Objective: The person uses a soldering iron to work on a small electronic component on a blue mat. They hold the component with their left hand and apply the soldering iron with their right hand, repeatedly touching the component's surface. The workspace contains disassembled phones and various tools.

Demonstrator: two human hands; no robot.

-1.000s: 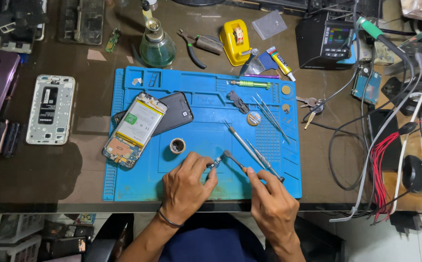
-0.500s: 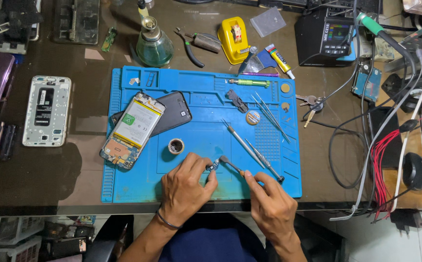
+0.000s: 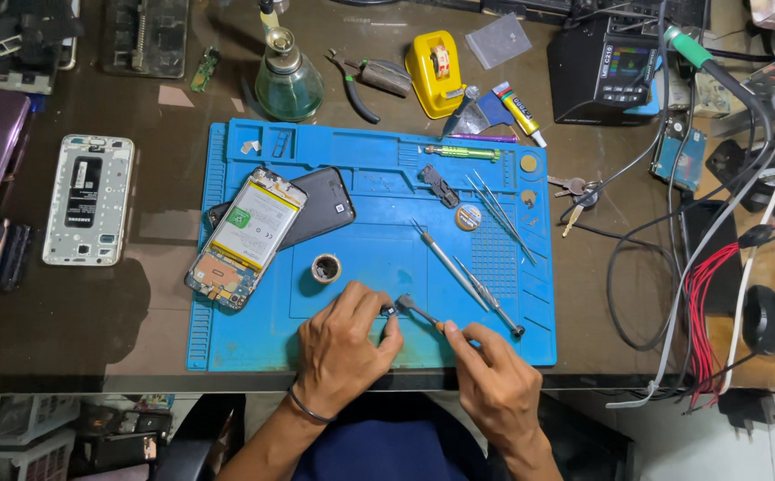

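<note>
Lower centre, left hand point(image 3: 345, 352) fingers pinch a tiny, likely fragile part point(image 3: 388, 311) (edge grip seems safest); right hand point(image 3: 494, 379) fingers grip a slim brush point(image 3: 419, 312).

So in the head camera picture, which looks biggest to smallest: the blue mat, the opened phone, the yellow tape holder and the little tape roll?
1. blue mat
2. opened phone
3. yellow tape holder
4. little tape roll
All lie on the same desk, so nearness hardly changes the order.

Left hand point(image 3: 345, 352) pinches a small part point(image 3: 388, 310) — right hand point(image 3: 494, 383) brushes it — over blue mat point(image 3: 361, 160).
</note>
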